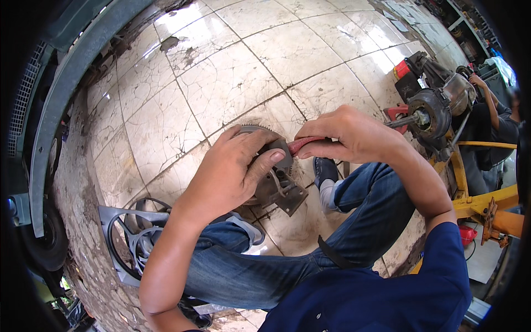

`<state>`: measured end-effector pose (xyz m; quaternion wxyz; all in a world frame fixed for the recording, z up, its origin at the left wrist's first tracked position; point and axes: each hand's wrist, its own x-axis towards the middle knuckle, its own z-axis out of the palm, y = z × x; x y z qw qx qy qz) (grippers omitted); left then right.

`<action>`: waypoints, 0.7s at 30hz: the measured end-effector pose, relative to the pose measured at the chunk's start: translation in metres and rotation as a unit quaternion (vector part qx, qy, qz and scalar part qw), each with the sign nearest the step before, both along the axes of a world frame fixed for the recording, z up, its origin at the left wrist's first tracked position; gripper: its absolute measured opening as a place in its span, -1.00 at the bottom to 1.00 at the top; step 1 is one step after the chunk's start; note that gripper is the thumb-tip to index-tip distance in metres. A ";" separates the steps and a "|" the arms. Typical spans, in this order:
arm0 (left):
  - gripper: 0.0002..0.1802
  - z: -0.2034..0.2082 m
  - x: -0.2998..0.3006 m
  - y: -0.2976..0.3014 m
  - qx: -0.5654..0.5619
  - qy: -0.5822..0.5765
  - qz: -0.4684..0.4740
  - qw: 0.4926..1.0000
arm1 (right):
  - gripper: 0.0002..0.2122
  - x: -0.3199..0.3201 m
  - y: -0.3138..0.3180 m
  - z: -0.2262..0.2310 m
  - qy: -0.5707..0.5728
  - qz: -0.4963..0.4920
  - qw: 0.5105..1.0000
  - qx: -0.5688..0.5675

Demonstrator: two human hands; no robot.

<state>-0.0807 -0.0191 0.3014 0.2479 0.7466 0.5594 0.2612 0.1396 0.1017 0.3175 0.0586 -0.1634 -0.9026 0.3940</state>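
My left hand [229, 166] is closed over a dark grey rounded metal part [284, 152], thumb along its near side. Below and around it is a greasy mechanical assembly with a toothed ring [260, 129] and a metal bracket [285, 195] with holes, set low between my legs. From the right, my right hand [348, 135] pinches a folded red strip [303, 144], like abrasive cloth or a rag; its exact kind I cannot tell. The strip's left end meets the rounded part. My left hand hides much of the assembly's left side.
Cracked, stained floor tiles [238, 72] lie around me. On the left are a grey plastic fan shroud [119, 243] and a vehicle's body edge [66, 99]. Machinery with a shaft [428, 116] and a yellow frame [475, 205] stand at right, near another person's arm [489, 102].
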 end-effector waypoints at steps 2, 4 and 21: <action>-0.54 0.001 0.001 -0.001 0.003 -0.028 0.013 1.000 | -0.78 0.000 0.001 -0.001 0.004 -0.002 1.000 -0.006; -0.58 0.002 0.006 -0.001 0.043 -0.035 0.031 0.998 | -0.78 0.001 0.002 -0.001 0.005 -0.011 1.000 -0.014; -0.38 -0.002 0.002 0.004 -0.038 -0.025 0.006 0.999 | -0.76 0.004 0.002 -0.011 0.041 0.012 0.999 0.017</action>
